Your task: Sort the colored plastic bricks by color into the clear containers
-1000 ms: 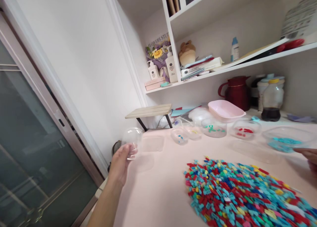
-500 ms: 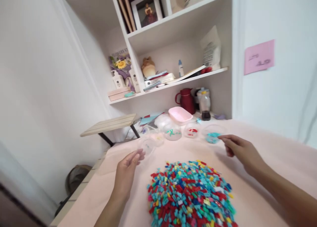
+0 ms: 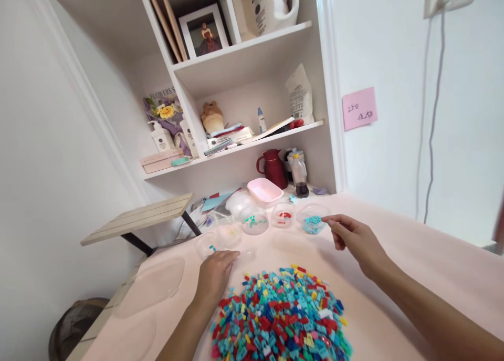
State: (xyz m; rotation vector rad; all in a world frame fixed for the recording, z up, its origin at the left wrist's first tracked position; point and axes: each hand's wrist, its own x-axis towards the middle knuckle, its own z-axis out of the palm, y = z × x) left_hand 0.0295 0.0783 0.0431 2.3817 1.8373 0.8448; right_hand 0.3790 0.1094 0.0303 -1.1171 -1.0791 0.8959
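Observation:
A heap of small coloured pieces (image 3: 279, 313), red, teal, yellow and blue, lies on the pale pink table (image 3: 413, 266) in front of me. My left hand (image 3: 216, 277) rests palm down at the heap's left edge, fingers stretched toward a clear bowl (image 3: 208, 244) holding a few blue bits, with nothing in it. My right hand (image 3: 354, 240) hovers right of the heap, fingers loosely curled, its fingertips near a clear bowl of teal pieces (image 3: 313, 224). Clear bowls with green pieces (image 3: 254, 222) and red pieces (image 3: 283, 215) stand in the same row.
A clear lid (image 3: 151, 285) lies near the table's left edge. A pink tub (image 3: 264, 191), a dark red jug (image 3: 272, 169) and a bottle (image 3: 299, 174) stand under white shelves (image 3: 244, 145). A small wooden stand (image 3: 137, 219) sits at left, a bin (image 3: 73, 327) below.
The view swung right and pulled back. My left hand held a clear bowl up at the left a second ago; it now lies empty on the table. My right hand came in toward the teal bowl.

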